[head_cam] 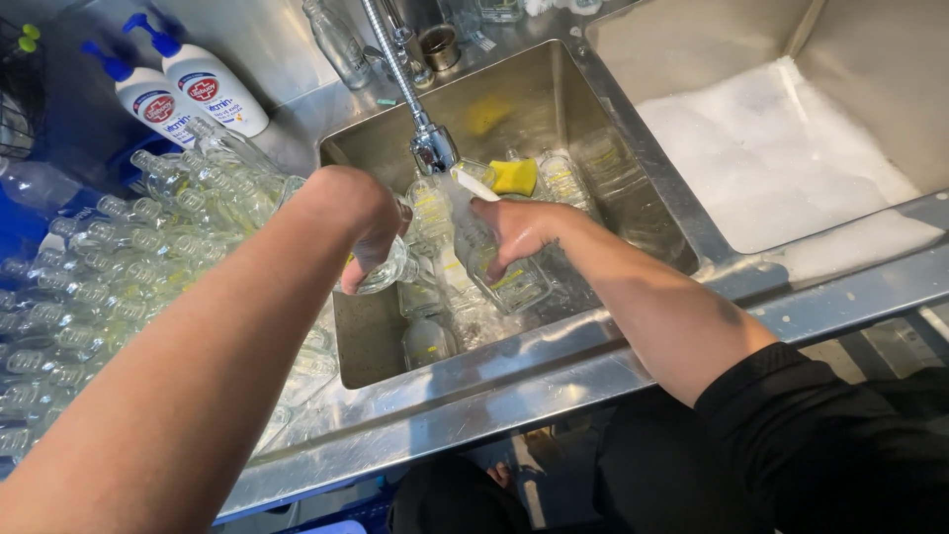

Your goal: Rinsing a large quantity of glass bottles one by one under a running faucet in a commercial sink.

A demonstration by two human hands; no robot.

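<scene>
Over a steel sink (593, 119) my left hand (371, 232) grips a clear glass bottle (390, 269) just under the faucet head (432, 148). My right hand (514, 232) holds another clear glass bottle (509, 282), square-sided with yellow print, tilted down into the basin. Water runs from the faucet between the two hands. Several more glass bottles (430, 341) lie in the basin below. A yellow sponge (514, 176) rests behind my right hand.
A big pile of clear glass bottles (119, 257) covers the counter at left. Two white pump soap bottles (188, 94) with blue tops stand behind it. The right-hand basin (870, 89) holds white foam (781, 158). A lone bottle (338, 44) stands by the tap base.
</scene>
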